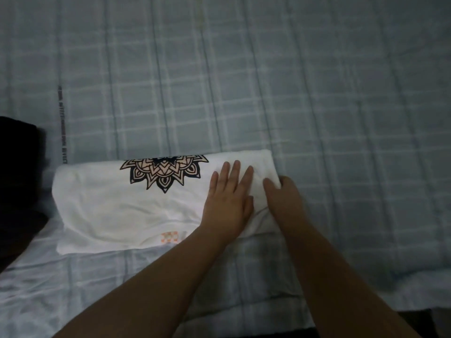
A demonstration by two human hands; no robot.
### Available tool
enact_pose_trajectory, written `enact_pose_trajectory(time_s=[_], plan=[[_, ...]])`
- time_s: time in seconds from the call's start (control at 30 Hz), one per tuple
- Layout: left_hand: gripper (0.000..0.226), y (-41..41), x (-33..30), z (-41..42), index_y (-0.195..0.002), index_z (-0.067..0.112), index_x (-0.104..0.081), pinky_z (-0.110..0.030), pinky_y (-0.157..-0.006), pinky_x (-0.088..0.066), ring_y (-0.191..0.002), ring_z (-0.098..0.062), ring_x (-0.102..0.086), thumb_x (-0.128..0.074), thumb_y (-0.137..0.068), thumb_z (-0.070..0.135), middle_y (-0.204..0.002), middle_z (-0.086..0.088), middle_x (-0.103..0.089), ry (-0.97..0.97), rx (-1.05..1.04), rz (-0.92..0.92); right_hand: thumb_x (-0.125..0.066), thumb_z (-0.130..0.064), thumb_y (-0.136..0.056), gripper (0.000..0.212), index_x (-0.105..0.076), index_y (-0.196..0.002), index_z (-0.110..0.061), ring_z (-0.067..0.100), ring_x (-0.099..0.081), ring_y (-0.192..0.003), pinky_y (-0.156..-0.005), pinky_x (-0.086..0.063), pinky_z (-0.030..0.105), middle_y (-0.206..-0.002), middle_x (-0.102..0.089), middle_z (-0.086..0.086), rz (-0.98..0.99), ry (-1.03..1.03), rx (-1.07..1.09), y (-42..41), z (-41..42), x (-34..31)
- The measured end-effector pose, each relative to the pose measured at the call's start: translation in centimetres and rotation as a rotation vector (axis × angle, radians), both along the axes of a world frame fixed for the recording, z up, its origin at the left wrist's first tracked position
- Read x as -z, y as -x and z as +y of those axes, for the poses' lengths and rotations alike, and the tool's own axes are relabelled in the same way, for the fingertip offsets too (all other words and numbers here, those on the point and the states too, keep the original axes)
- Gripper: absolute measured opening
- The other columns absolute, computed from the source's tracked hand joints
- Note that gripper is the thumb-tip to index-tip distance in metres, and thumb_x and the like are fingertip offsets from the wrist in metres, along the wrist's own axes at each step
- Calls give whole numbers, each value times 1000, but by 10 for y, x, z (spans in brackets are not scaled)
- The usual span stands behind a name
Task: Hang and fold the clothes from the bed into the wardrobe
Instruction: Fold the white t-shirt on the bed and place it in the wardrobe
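A white T-shirt (pixel 117 206) with a black and peach mandala print lies folded into a long strip across the bed (pixel 317 106). My left hand (pixel 228 198) rests flat on its right part, fingers straight and spread. At the shirt's right end my right hand (pixel 283 198) grips the edge of the fabric, with the thumb on top and the fingers hidden under or behind the cloth.
The bed wears a pale blue-grey checked sheet. A dark garment or cloth (pixel 19 181) lies at the left edge, touching the shirt's left end. The bed's near edge and dark floor show at the bottom right (pixel 415 323).
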State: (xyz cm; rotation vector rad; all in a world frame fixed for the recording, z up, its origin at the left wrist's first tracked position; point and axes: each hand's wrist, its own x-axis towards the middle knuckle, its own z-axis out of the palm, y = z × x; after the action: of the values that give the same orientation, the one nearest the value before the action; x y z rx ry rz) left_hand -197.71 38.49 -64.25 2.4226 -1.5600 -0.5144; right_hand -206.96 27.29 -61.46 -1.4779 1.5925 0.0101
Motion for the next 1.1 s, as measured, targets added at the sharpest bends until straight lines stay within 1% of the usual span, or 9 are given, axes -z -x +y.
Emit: enact_pose_trajectory(time_s=[0.17, 0.37, 0.47, 0.53, 0.6, 0.7, 0.83, 1.03, 1.1], plan=[[62, -8, -5, 8, -157, 14, -23, -50, -122, -14, -153, -31, -8, -37, -99, 33, -163, -13, -22, 93, 10, 98, -67, -36, -73, 46, -68, -111, -9, 32, -71, -94, -86, -58, 49, -101, -74, 11, -286, -289, 86, 7, -9, -5], [60, -17, -30, 31, -154, 14, -30, -31, -122, -18, -151, -17, -20, -38, -100, 37, -161, -3, -29, 267, -262, 538, -66, -12, -90, 18, -53, -102, -11, 27, -69, -85, -65, -58, 35, -95, -69, 13, -542, -320, 72, -10, 12, -46], [39, -33, -66, 47, -134, 24, -56, -22, -94, -49, -122, -4, -53, -54, -96, 27, -137, 8, -55, 393, -570, 743, -70, -26, -78, 30, -52, -101, -24, 33, -69, -93, -77, -59, 46, -104, -68, 17, -575, -224, -60, -37, 41, -76], [24, -53, -88, 66, -118, 22, -64, -29, -76, -57, -100, -11, -63, -59, -96, 14, -119, 5, -63, 412, -744, 876, -73, -20, -80, 30, -50, -99, -29, 18, -70, -86, -69, -55, 29, -98, -68, 6, -549, -139, -128, -59, 66, -92], [18, -75, -109, 90, -116, 17, -63, -38, -73, -60, -96, -25, -68, -52, -101, 17, -112, -3, -68, 402, -834, 1123, -69, -3, -86, 31, -50, -102, -22, 6, -68, -75, -58, -51, 16, -91, -66, -1, -568, -139, -117, -84, 98, -106], [31, -111, -133, 130, -114, 20, -64, -35, -72, -57, -96, -22, -71, -37, -106, 32, -109, -5, -73, 373, -915, 1364, -68, -4, -86, 33, -52, -103, -27, 12, -71, -82, -66, -58, 30, -93, -69, -2, -525, -139, -186, -124, 150, -114], [32, -158, -135, 192, -117, 27, -58, -32, -77, -57, -98, -17, -69, -54, -94, 49, -111, -6, -70, 326, -944, 1209, -53, 6, -90, 37, -55, -107, -27, 8, -68, -88, -78, -57, 27, -99, -68, -1, -513, -199, -285, -173, 216, -108], [39, -218, -105, 273, -111, 29, -56, -17, -74, -49, -88, 2, -63, -79, -81, 19, -96, 14, -66, 255, -956, 772, -41, 13, -96, 41, -56, -126, -10, 9, -69, -101, -89, -56, 25, -109, -71, -4, -650, -542, -157, -231, 291, -89], [34, -228, -91, 280, -111, 28, -59, -11, -66, -41, -86, 4, -61, -77, -83, 22, -96, 14, -66, 208, -919, 668, -42, 9, -94, 47, -61, -127, -19, 3, -64, -109, -101, -51, 28, -115, -69, -12, -521, -345, -306, -235, 303, -83]])
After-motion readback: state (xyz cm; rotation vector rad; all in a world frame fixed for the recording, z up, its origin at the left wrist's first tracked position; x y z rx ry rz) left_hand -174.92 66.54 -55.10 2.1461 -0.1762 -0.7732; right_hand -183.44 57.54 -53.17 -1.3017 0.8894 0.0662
